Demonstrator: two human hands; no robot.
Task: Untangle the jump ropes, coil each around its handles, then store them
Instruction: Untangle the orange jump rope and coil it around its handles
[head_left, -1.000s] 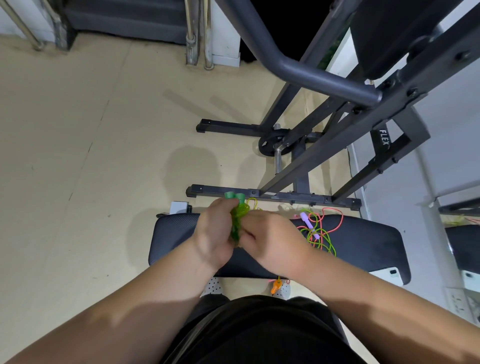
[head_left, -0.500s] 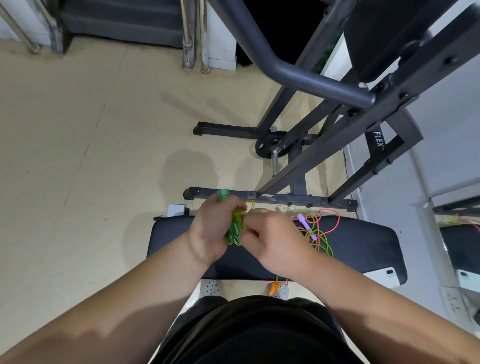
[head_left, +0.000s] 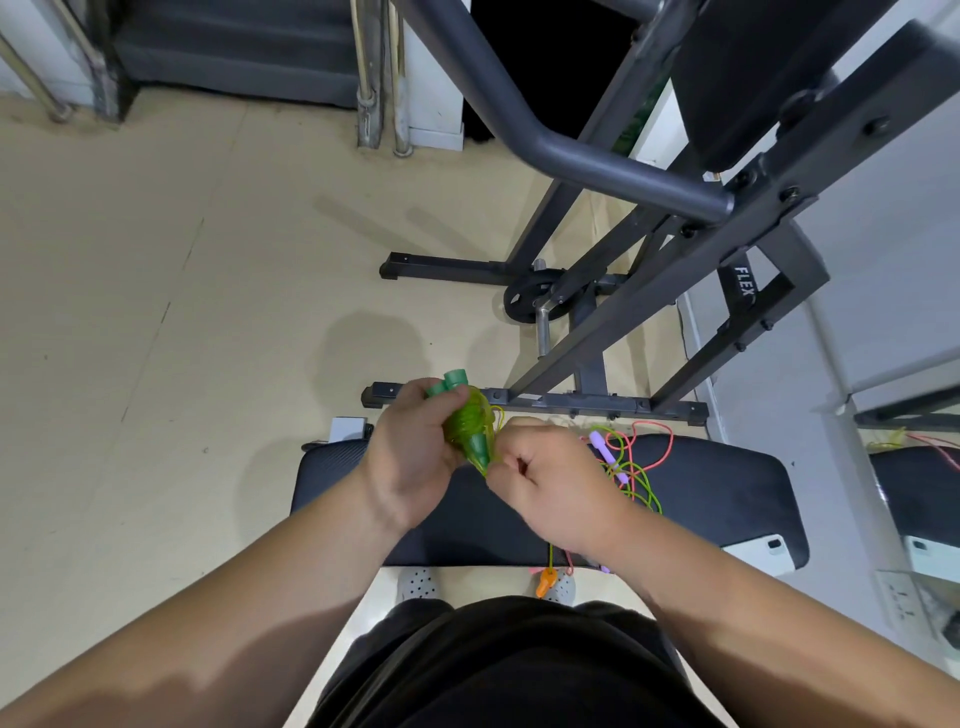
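Observation:
My left hand (head_left: 415, 457) grips the two green handles of a green jump rope (head_left: 467, 423), with green cord coiled tightly around them. My right hand (head_left: 556, 488) is closed on the loose end of that cord at the lower tips of the handles. To the right, on the black bench pad (head_left: 727, 488), lies a tangle of yellow-green and pink ropes (head_left: 636, 462) with a purple handle (head_left: 605, 452). An orange handle (head_left: 545, 582) hangs on a cord below the pad's near edge.
A white phone (head_left: 758, 553) lies at the pad's right front corner. A dark steel gym frame (head_left: 613, 322) with a weight plate (head_left: 530, 301) stands just behind the bench. Beige floor lies to the left. My feet in grey clogs (head_left: 418, 582) are under the bench.
The green handles have tilted and come more into view between my hands, with more cord wound on them. My right hand has slipped down to the handle tips.

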